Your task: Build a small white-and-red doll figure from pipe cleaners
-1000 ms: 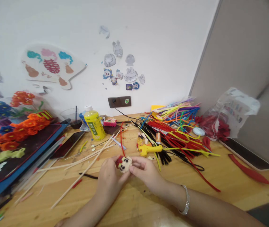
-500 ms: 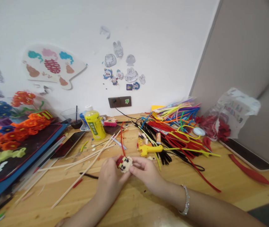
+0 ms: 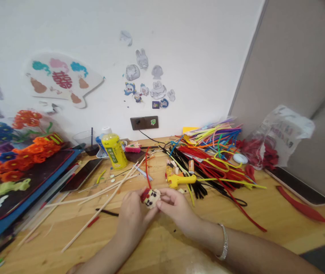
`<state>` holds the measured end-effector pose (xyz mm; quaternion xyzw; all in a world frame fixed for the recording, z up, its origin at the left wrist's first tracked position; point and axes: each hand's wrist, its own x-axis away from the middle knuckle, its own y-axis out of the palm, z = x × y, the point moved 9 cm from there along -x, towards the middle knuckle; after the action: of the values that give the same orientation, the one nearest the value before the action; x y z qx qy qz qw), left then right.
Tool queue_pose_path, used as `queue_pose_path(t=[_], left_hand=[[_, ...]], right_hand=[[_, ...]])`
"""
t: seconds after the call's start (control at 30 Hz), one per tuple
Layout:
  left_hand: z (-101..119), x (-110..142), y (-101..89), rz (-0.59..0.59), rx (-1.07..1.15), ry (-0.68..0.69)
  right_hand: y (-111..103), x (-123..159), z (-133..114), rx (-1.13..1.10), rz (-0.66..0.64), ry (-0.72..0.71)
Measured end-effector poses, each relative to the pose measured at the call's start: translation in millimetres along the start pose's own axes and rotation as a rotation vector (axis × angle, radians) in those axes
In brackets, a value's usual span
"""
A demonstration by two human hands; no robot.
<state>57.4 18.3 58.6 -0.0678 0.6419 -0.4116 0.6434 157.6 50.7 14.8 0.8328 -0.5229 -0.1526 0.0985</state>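
Note:
Both my hands hold a small cream doll head (image 3: pixel 153 199) with black eyes and a red top, low over the middle of the table. My left hand (image 3: pixel 132 213) is closed on its left side, by the red part. On its right edge, the thumb and fingers of my right hand (image 3: pixel 176 209) pinch it. A thin red pipe cleaner (image 3: pixel 147 167) rises from behind the red top; its lower end is hidden. Beyond my right hand lies a yellow glue gun (image 3: pixel 182 180). Pale wooden sticks (image 3: pixel 102 207) lie beside my left hand.
A yellow drink bottle (image 3: pixel 114 150) stands near the wall. Coloured pipe cleaners (image 3: pixel 216 140) are heaped at the back right, beside a plastic bag (image 3: pixel 282 133). Orange pipe-cleaner flowers (image 3: pixel 34 156) lie at the left, near a dark phone (image 3: pixel 84 175). A black cable (image 3: pixel 151 139) runs from the socket.

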Motion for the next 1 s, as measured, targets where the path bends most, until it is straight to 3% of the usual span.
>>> queue_pose_path(t=[1.0], left_hand=[[7.8,-1.6,-1.9,-0.002,0.019,0.04]], right_hand=[[-5.9,0.5,0.9,0.0,0.078,0.012]])
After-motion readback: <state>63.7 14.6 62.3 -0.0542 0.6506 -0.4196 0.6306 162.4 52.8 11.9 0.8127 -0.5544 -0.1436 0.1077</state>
